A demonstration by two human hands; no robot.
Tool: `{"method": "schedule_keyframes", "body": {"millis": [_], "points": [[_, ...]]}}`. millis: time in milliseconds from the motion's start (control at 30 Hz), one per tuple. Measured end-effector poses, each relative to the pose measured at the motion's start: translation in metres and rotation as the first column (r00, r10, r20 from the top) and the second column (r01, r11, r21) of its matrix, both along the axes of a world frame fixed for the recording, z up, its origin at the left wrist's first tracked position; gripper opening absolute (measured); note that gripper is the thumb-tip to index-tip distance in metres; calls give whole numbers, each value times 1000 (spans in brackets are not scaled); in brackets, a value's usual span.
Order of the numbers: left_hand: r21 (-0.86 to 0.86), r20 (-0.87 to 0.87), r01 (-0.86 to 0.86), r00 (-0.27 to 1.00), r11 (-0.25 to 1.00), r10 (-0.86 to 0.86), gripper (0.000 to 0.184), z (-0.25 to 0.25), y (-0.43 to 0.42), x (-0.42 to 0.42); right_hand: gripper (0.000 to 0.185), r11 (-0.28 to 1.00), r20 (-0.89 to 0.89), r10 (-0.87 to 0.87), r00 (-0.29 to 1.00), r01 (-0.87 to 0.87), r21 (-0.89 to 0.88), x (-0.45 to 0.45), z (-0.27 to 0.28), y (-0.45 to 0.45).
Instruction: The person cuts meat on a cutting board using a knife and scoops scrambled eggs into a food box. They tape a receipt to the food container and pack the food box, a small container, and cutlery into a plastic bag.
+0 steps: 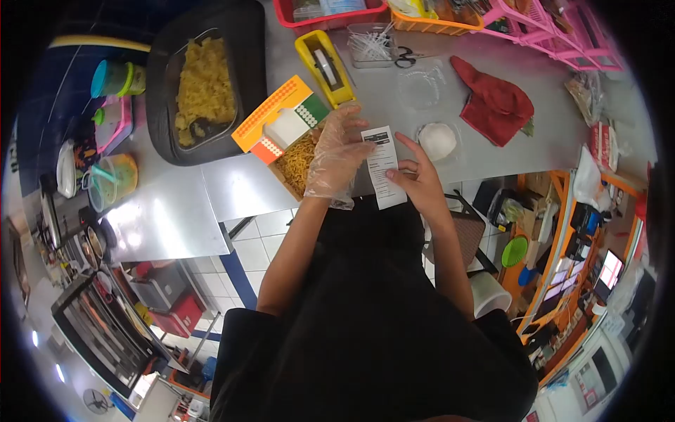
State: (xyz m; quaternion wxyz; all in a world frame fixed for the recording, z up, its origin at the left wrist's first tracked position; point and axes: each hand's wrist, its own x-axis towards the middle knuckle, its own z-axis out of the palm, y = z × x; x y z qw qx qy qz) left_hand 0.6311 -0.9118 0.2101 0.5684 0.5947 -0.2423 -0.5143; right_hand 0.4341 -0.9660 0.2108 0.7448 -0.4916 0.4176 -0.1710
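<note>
A printed paper receipt [384,184] is held upright between my two hands. My left hand [336,156], in a clear plastic glove, pinches its upper left edge. My right hand [420,184] is bare; its thumb presses on the receipt's right side while the index finger points up and away. Just beside the gloved hand sits an open takeaway box [273,130], orange, white and green, with its lid flaps raised. Noodles [297,166] fill the box, partly covered by my left hand.
On the metal table [176,211], a dark tray of yellow food [204,84] stands left. Behind the box is a yellow tape dispenser [325,69]. A round white item [436,141], red cloth [496,102] and scissors [406,58] lie to the right, with baskets [436,22] along the back.
</note>
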Motion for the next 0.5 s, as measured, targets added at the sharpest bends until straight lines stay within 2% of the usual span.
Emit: {"method": "schedule_keyframes", "body": {"millis": [133, 167, 333, 433, 500], "points": [[-61, -72, -18, 997, 998, 14, 74, -10, 7, -13, 73, 999, -58, -30, 998, 28, -38, -9, 4, 7], [-82, -41, -40, 998, 996, 37, 74, -11, 6, -16, 73, 999, -70, -29, 997, 26, -35, -15, 8, 8], [-151, -17, -120, 993, 981, 119, 74, -6, 6, -25, 76, 995, 65, 85, 994, -88, 54, -32, 16, 3], [-203, -17, -154, 988, 967, 154, 74, -3, 1, -30, 76, 990, 31, 106, 994, -108, 95, -40, 26, -2], [-126, 40, -161, 985, 979, 167, 72, 9, 2, -41, 74, 988, 41, 128, 991, -131, 83, -44, 26, -8]]}}
